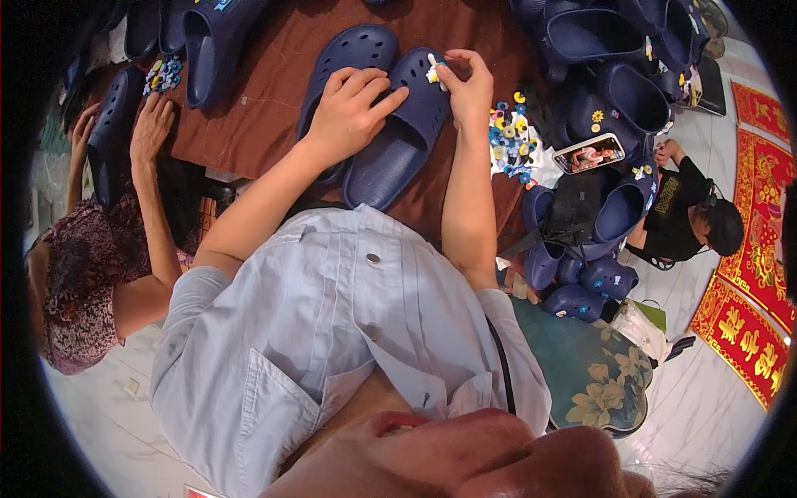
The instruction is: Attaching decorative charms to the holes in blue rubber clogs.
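Two navy clogs lie side by side on the brown cloth, toes away from me. My left hand (353,109) lies over the upper of the right clog (398,158), its fingers curled onto the inner side and holding it. Partly behind that hand is the left clog (357,48), its holes bare where they show. At the outer side of the right clog's toe, my right hand (466,90) has thumb and forefinger bent round a white and yellow shoe charm (433,70). The thumb touches the charm; the fingers' far side is hidden.
Right of my hand, loose colourful charms (513,137) lie on white plastic beside a phone (588,154). Navy clogs (594,46) pile up at right. At left, a co-worker's hands (154,124) hold another clog (114,124) near more charms (163,75). A floral stool (594,365) stands at lower right.
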Tool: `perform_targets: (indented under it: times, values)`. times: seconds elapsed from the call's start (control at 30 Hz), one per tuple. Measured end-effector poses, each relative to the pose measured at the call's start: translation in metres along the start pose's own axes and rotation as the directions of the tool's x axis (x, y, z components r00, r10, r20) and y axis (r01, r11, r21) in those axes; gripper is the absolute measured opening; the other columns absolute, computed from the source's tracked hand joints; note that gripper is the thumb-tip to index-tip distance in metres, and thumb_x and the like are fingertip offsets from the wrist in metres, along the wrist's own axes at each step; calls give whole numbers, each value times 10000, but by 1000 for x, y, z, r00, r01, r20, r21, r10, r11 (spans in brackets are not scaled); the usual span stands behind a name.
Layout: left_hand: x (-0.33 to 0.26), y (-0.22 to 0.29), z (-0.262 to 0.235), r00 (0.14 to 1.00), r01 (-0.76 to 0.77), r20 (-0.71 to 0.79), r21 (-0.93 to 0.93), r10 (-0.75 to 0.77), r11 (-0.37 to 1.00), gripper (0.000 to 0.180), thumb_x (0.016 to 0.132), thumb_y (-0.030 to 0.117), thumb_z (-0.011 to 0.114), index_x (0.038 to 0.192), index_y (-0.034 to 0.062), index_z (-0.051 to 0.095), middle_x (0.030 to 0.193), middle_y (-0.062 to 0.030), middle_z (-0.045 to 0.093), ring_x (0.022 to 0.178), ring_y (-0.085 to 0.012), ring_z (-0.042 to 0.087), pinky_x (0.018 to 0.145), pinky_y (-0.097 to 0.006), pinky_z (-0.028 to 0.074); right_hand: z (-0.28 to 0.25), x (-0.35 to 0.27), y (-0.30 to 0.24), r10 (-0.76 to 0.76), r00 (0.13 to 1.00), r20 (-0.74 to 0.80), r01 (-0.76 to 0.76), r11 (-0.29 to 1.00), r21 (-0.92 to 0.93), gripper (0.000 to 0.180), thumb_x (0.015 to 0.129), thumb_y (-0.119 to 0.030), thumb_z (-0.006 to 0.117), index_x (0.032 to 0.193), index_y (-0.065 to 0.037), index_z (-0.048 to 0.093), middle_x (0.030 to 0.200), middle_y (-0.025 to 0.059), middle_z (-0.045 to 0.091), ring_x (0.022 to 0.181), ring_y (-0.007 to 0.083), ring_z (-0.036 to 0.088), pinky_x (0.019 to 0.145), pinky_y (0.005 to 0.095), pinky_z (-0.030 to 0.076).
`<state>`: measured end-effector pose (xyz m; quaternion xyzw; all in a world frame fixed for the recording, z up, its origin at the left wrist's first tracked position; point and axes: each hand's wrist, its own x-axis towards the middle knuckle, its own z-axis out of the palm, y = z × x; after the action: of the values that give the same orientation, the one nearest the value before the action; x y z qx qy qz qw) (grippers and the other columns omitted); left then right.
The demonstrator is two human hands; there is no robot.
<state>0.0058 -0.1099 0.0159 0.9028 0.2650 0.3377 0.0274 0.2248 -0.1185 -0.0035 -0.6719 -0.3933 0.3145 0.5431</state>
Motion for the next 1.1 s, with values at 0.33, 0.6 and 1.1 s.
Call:
perform_targets:
  times: [0.33, 0.6, 1.1]
  values:
    - [1, 2, 2, 1000, 21, -5, 18, -21, 1000, 522, 634, 88, 727, 1149, 167, 688, 1044, -26, 633, 1088, -204, 588, 926, -398, 406, 2, 7, -2, -19, 998, 59, 37, 945, -325, 285, 745, -48, 776, 1014, -18, 689, 944, 139, 726, 885, 234, 695, 788, 344, 526]
    - [-6, 1, 0, 1000, -3, -4, 36, 3, 999, 546, 620, 98, 737, 1159, 170, 689, 1061, -30, 637, 1096, -208, 585, 927, -398, 405, -4, -8, 2, 27, 998, 50, -35, 985, 167, 155, 918, -123, 686, 1037, -24, 684, 976, 55, 670, 875, 103, 597, 766, 256, 478]
    - [-7, -1, 9, 1000, -4, -9, 82, 4, 997, 570, 656, 104, 747, 1210, 218, 674, 1098, -3, 641, 1111, -186, 582, 958, -397, 381, 10, 4, 9, -45, 999, 1, 45, 995, -86, 202, 806, -19, 727, 1004, -1, 694, 933, 82, 703, 875, 200, 645, 802, 319, 511]
